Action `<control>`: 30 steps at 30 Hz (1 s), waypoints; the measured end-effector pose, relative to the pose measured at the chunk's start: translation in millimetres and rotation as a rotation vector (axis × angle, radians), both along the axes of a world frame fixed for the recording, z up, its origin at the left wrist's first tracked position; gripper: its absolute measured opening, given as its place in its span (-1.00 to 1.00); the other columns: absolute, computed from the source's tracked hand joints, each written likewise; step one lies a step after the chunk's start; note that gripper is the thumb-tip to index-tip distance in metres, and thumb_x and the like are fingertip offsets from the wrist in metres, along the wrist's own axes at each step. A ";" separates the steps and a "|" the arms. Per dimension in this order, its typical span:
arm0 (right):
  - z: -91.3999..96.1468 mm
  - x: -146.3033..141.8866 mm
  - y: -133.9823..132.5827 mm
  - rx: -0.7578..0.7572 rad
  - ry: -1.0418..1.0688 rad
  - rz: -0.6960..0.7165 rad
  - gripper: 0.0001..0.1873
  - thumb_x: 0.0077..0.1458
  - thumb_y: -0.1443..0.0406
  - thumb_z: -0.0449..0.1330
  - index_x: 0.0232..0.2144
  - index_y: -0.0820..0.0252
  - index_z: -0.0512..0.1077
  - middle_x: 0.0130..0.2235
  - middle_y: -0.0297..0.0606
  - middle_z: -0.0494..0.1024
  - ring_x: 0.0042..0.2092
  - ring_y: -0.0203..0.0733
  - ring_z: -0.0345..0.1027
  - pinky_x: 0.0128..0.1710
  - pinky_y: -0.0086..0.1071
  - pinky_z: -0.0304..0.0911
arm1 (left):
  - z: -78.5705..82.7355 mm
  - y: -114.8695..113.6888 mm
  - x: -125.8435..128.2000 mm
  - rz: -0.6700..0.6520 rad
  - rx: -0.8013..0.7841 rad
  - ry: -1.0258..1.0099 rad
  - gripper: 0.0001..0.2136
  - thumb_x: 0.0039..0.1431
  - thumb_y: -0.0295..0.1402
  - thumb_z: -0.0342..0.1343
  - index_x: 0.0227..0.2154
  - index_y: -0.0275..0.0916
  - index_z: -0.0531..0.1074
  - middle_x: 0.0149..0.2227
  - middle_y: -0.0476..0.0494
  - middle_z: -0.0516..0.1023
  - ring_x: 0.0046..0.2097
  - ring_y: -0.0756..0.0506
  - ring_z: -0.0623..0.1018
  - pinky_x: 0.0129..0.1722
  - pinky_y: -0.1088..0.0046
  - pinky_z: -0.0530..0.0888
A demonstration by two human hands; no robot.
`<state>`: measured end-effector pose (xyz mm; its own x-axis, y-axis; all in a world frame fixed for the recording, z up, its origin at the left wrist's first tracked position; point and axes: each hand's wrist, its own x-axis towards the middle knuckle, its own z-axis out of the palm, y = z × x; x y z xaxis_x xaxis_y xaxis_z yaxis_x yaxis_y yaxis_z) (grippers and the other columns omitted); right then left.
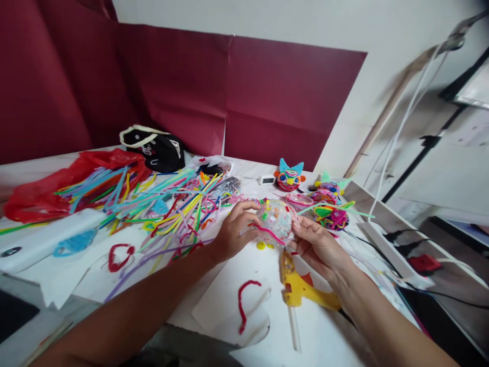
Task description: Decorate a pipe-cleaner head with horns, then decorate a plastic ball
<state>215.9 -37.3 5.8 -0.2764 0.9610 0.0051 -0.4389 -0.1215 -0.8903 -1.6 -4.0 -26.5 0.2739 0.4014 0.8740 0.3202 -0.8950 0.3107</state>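
Observation:
Between my two hands is a clear, rounded plastic piece with colourful bits on it, raised over the table. A pinkish-red pipe cleaner runs along its near side. My left hand grips the left side, fingers on top and thumb at the front. My right hand pinches the right edge. Just below lies a yellow hot glue gun with a clear glue stick sticking out of its back. A curved red pipe cleaner rests on white paper in front of me.
Many loose pipe cleaners and a red plastic bag spread across the left. Decorated balls, one with blue ears, stand behind my hands. A power strip with cables lies at right. A black pouch sits at the back.

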 end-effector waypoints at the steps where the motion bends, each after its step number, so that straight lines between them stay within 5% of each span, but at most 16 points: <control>1: 0.3 0.1 -1.0 0.003 0.001 0.000 -0.79 -0.13 0.27 0.46 -0.43 0.18 0.52 -0.43 -0.38 0.57 -0.47 -0.39 0.41 -0.49 -0.58 0.36 | -0.1 -0.7 0.3 -0.006 -0.018 -0.008 -0.83 0.18 -0.23 0.17 -0.29 -0.22 0.42 -0.04 -0.25 0.45 0.03 -0.17 0.47 0.06 0.20 0.41; 13: -3.4 4.9 -8.4 0.023 -0.043 -0.071 -0.76 -0.14 0.27 0.46 -0.36 0.17 0.55 -0.35 -0.32 0.61 -0.42 -0.33 0.44 -0.43 -0.51 0.40 | 0.4 -6.5 4.8 -0.044 0.022 0.034 -0.92 0.20 -0.37 0.15 -0.39 -0.24 0.45 -0.05 -0.24 0.44 0.03 -0.15 0.47 0.05 0.24 0.42; 22: -9.1 7.7 -6.3 -0.078 0.033 -0.085 -0.81 -0.13 0.32 0.45 -0.44 0.17 0.51 -0.43 -0.41 0.57 -0.44 -0.37 0.45 -0.37 -0.52 0.43 | -0.7 -8.7 8.9 -0.038 -0.007 0.058 -0.90 0.24 -0.32 0.12 -0.35 -0.23 0.44 -0.22 -0.14 0.44 -0.15 -0.07 0.49 -0.11 0.37 0.46; 30: -5.6 3.3 -7.2 -0.102 0.032 -0.060 -0.76 -0.18 0.32 0.47 -0.54 0.20 0.46 -0.55 -0.47 0.46 -0.55 -0.44 0.33 -0.55 -0.60 0.36 | -0.5 -12.6 10.8 -0.007 -0.015 0.115 -0.85 0.24 -0.26 0.12 -0.35 -0.24 0.43 -0.30 -0.12 0.46 -0.20 -0.08 0.48 -0.16 0.38 0.42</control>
